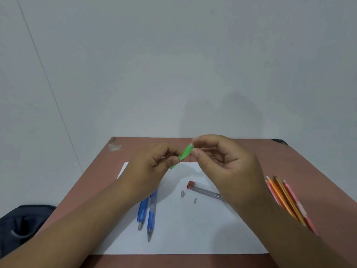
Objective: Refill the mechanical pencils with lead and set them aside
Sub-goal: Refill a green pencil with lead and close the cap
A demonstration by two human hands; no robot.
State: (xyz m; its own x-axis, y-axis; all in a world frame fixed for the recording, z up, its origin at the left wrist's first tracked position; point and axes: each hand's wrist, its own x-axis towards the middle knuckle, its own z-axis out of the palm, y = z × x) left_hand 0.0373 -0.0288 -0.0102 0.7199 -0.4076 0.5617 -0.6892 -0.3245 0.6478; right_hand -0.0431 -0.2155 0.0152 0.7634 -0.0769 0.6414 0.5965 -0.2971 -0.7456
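Above white paper (193, 229), both hands pinching green pencil (185, 154)

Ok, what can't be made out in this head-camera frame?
- Any lead at the green pencil's open end: too small, between the right hand's fingers.
- Green pencil's tip: hidden behind the left hand.
- Lead tube's far end and contents: covered by the right hand.

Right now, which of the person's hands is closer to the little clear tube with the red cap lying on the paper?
The right hand. It hovers just above the lead tube, its wrist covering the tube's far end. The left hand holds the green pencil farther away, over the blue pencils' side.
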